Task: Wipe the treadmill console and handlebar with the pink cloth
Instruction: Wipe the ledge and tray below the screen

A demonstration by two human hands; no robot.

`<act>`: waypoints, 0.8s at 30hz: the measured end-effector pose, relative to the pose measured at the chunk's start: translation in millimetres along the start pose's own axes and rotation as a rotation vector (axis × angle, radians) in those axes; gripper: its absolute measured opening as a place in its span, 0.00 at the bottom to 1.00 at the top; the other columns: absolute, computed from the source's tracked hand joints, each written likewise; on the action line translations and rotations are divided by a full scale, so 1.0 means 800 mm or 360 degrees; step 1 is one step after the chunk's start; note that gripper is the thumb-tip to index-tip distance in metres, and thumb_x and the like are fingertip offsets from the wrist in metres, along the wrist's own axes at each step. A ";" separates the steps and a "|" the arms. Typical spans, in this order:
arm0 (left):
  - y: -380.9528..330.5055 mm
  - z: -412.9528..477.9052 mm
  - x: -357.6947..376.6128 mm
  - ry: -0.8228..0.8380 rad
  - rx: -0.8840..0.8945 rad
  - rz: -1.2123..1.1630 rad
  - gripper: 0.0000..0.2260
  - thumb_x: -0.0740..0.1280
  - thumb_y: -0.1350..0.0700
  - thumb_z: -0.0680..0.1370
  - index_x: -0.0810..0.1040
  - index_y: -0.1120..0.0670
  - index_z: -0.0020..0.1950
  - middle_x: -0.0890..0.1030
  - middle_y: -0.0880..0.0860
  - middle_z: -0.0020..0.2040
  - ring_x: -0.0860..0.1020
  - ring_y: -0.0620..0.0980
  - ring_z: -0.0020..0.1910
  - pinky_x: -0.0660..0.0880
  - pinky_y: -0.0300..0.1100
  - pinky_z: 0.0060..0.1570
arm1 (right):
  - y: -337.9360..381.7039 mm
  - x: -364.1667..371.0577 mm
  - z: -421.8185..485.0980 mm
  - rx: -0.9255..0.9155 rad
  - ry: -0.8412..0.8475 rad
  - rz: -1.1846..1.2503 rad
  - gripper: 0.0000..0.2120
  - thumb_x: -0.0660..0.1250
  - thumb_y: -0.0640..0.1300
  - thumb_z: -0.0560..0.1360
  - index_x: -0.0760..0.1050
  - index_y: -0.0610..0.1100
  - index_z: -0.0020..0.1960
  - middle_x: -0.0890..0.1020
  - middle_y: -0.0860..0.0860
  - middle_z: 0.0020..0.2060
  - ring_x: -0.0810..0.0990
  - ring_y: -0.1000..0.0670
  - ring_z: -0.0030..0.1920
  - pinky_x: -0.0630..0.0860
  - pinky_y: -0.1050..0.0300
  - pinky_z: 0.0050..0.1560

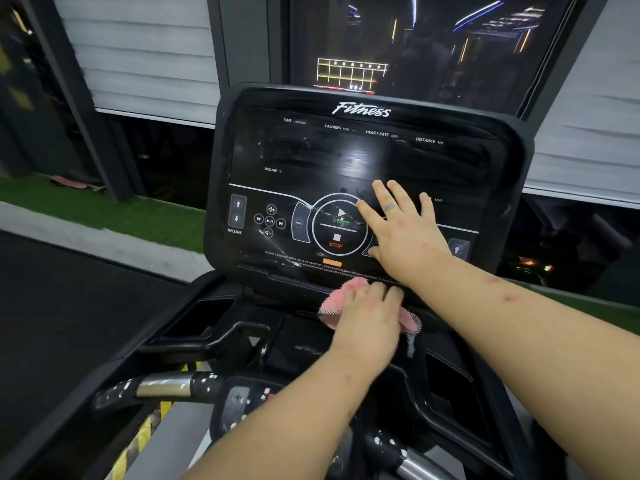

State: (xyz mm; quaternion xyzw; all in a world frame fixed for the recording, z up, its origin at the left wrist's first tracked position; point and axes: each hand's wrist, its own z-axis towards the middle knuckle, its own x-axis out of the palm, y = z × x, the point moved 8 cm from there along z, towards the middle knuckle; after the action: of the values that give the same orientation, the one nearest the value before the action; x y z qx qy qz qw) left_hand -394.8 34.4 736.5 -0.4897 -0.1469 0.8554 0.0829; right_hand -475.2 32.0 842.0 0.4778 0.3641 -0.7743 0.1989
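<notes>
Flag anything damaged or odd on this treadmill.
The console face looks scuffed: white crack-like marks run by the media buttons and along its lower left edge. The handlebar is flecked with white, like chipped coating.

Right hand flat, fingers spread; left hand palm down.

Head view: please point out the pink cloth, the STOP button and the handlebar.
pink cloth [333, 305], head view, on the part that sticks out at the left.
STOP button [336, 238], head view, on the white square above the red word.
handlebar [165, 384], head view, on its shiny metal sleeve.
</notes>
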 end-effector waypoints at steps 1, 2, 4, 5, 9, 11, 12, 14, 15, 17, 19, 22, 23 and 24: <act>-0.012 0.001 0.007 0.0005 0.0005 0.0000 0.14 0.70 0.62 0.70 0.77 0.56 0.54 0.78 0.57 0.48 0.77 0.62 0.49 0.75 0.60 0.54 | -0.001 0.000 0.000 -0.0003 0.0001 0.0000 0.41 0.66 0.58 0.82 0.44 0.54 0.84 0.40 0.45 0.84 0.39 0.41 0.83 0.49 0.30 0.79; -0.022 0.002 0.013 0.0013 0.0009 0.0014 0.14 0.71 0.62 0.68 0.77 0.55 0.53 0.78 0.57 0.47 0.77 0.63 0.48 0.76 0.61 0.54 | -0.001 0.000 0.000 -0.0005 0.0005 0.0000 0.41 0.66 0.58 0.82 0.44 0.54 0.84 0.40 0.45 0.83 0.39 0.41 0.83 0.48 0.30 0.79; -0.033 0.005 0.022 0.0032 0.0025 0.0071 0.15 0.74 0.62 0.66 0.78 0.55 0.51 0.78 0.56 0.47 0.77 0.63 0.47 0.77 0.62 0.52 | -0.002 0.001 0.001 -0.0012 0.0011 0.0006 0.41 0.66 0.58 0.82 0.44 0.54 0.84 0.40 0.45 0.83 0.39 0.41 0.83 0.48 0.30 0.79; -0.034 0.005 0.023 0.0025 0.0029 0.0077 0.16 0.75 0.62 0.66 0.78 0.55 0.51 0.78 0.56 0.47 0.77 0.63 0.47 0.77 0.62 0.52 | -0.002 0.002 0.001 -0.0015 0.0009 0.0008 0.41 0.66 0.58 0.82 0.44 0.54 0.84 0.40 0.45 0.83 0.39 0.41 0.83 0.48 0.30 0.79; -0.019 0.007 0.009 -0.0018 0.0041 -0.0082 0.15 0.71 0.65 0.70 0.79 0.58 0.56 0.78 0.58 0.51 0.77 0.61 0.49 0.77 0.55 0.48 | -0.003 0.003 0.001 -0.0018 -0.0018 0.0010 0.40 0.66 0.58 0.82 0.45 0.54 0.84 0.40 0.45 0.84 0.39 0.41 0.83 0.48 0.30 0.79; -0.007 0.008 -0.001 -0.0004 0.0025 -0.0107 0.15 0.70 0.63 0.74 0.77 0.58 0.60 0.77 0.57 0.54 0.77 0.58 0.51 0.77 0.53 0.48 | -0.003 0.003 0.000 -0.0017 -0.0027 0.0018 0.40 0.66 0.58 0.82 0.45 0.54 0.84 0.40 0.45 0.84 0.39 0.41 0.83 0.48 0.30 0.79; 0.000 0.008 -0.007 -0.0006 0.0017 -0.0098 0.15 0.70 0.61 0.75 0.77 0.57 0.61 0.76 0.55 0.55 0.77 0.56 0.52 0.77 0.51 0.48 | -0.003 0.002 0.000 -0.0017 -0.0028 0.0019 0.40 0.65 0.58 0.82 0.45 0.54 0.84 0.40 0.45 0.84 0.39 0.42 0.83 0.48 0.30 0.79; 0.014 0.007 -0.017 -0.0016 -0.0008 -0.0081 0.14 0.71 0.58 0.75 0.76 0.56 0.60 0.76 0.53 0.55 0.77 0.54 0.52 0.75 0.47 0.47 | -0.003 0.001 0.000 -0.0021 -0.0022 0.0017 0.40 0.65 0.58 0.82 0.45 0.54 0.84 0.40 0.45 0.84 0.39 0.42 0.83 0.48 0.30 0.79; 0.022 0.006 -0.023 -0.0021 -0.0018 -0.0070 0.12 0.71 0.57 0.75 0.76 0.56 0.58 0.77 0.52 0.54 0.77 0.53 0.52 0.73 0.45 0.47 | -0.003 0.001 0.000 -0.0021 -0.0021 0.0015 0.40 0.65 0.58 0.82 0.45 0.54 0.84 0.40 0.45 0.84 0.39 0.42 0.83 0.48 0.30 0.79; 0.039 0.002 -0.034 -0.0026 -0.0043 -0.0045 0.10 0.70 0.56 0.75 0.75 0.54 0.55 0.76 0.50 0.53 0.76 0.51 0.52 0.69 0.41 0.47 | -0.003 0.002 0.000 -0.0018 -0.0018 0.0012 0.40 0.65 0.58 0.82 0.44 0.54 0.84 0.40 0.45 0.84 0.39 0.42 0.83 0.48 0.30 0.79; 0.061 0.000 -0.045 -0.0011 -0.0067 -0.0013 0.08 0.69 0.54 0.77 0.74 0.53 0.54 0.75 0.48 0.52 0.75 0.50 0.52 0.67 0.41 0.47 | -0.003 0.003 0.000 -0.0013 -0.0010 0.0006 0.41 0.66 0.58 0.82 0.44 0.54 0.84 0.40 0.45 0.83 0.38 0.42 0.83 0.47 0.31 0.79; 0.098 -0.005 -0.061 0.0033 -0.0090 0.0087 0.08 0.69 0.53 0.77 0.75 0.53 0.53 0.74 0.48 0.52 0.74 0.50 0.53 0.68 0.43 0.48 | -0.004 0.003 0.001 -0.0014 -0.0008 0.0010 0.41 0.66 0.58 0.82 0.44 0.54 0.84 0.40 0.45 0.84 0.38 0.42 0.83 0.47 0.31 0.79; 0.112 -0.007 -0.067 0.0042 -0.0100 0.0117 0.08 0.69 0.53 0.76 0.76 0.54 0.53 0.75 0.48 0.52 0.74 0.50 0.54 0.69 0.45 0.49 | -0.004 0.003 0.001 -0.0014 -0.0009 0.0011 0.41 0.66 0.58 0.82 0.44 0.54 0.84 0.40 0.45 0.84 0.39 0.42 0.83 0.47 0.31 0.79; 0.126 -0.009 -0.074 0.0040 -0.0111 0.0144 0.08 0.70 0.54 0.76 0.76 0.54 0.53 0.75 0.49 0.52 0.75 0.50 0.54 0.71 0.47 0.50 | -0.003 0.003 0.001 -0.0014 -0.0009 0.0011 0.41 0.66 0.58 0.81 0.44 0.54 0.84 0.40 0.45 0.84 0.39 0.42 0.83 0.48 0.31 0.79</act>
State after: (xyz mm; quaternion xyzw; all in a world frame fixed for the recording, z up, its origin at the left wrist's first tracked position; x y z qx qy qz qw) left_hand -357.9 -76.6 747.9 -0.5091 -0.1532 0.8464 0.0290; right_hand -478.5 33.5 841.0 0.4759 0.3654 -0.7734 0.2047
